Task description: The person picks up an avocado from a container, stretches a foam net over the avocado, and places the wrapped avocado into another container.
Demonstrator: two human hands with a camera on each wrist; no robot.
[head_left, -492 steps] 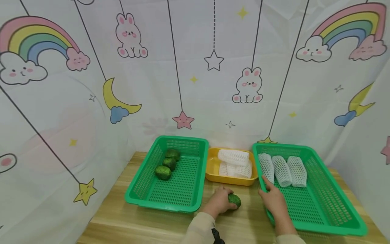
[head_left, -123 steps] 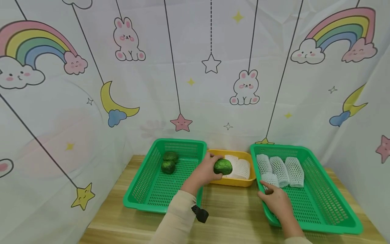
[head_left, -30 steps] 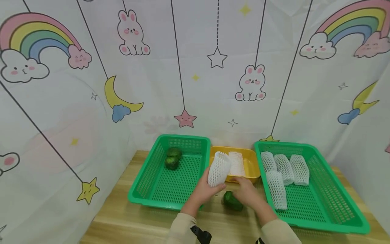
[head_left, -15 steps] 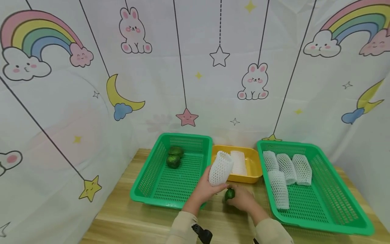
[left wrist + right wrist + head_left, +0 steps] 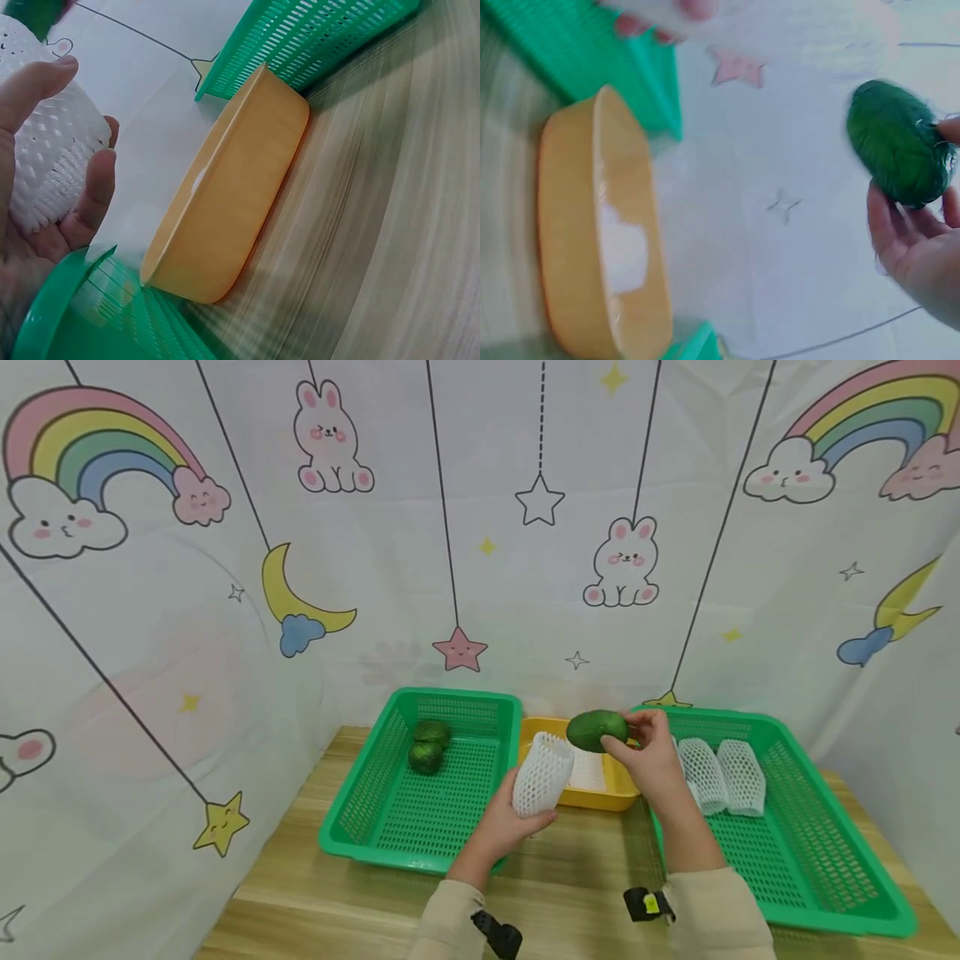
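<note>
My left hand (image 5: 501, 822) holds a white foam net sleeve (image 5: 542, 777) upright, its open end facing up. In the left wrist view the fingers and thumb curl round the foam sleeve (image 5: 51, 142). My right hand (image 5: 654, 758) grips a dark green avocado (image 5: 596, 730) by one end, beside and a little above the sleeve's mouth. The right wrist view shows that avocado (image 5: 897, 142) pinched between thumb and fingers. Behind both hands, a yellow tray (image 5: 622, 789) contains another white foam sleeve (image 5: 587, 771), partly hidden.
On the left stands a green basket (image 5: 420, 860) with two avocados (image 5: 427, 757) near its back. A second green basket (image 5: 832, 922) on the right bears several filled foam sleeves (image 5: 742, 777), some behind my right arm. A printed curtain (image 5: 375, 568) hangs behind the wooden table (image 5: 570, 910).
The right hand has picked the avocado up off the table and raised it to the sleeve's mouth. The left hand keeps its hold. Earlier, more avocados lay in the left basket.
</note>
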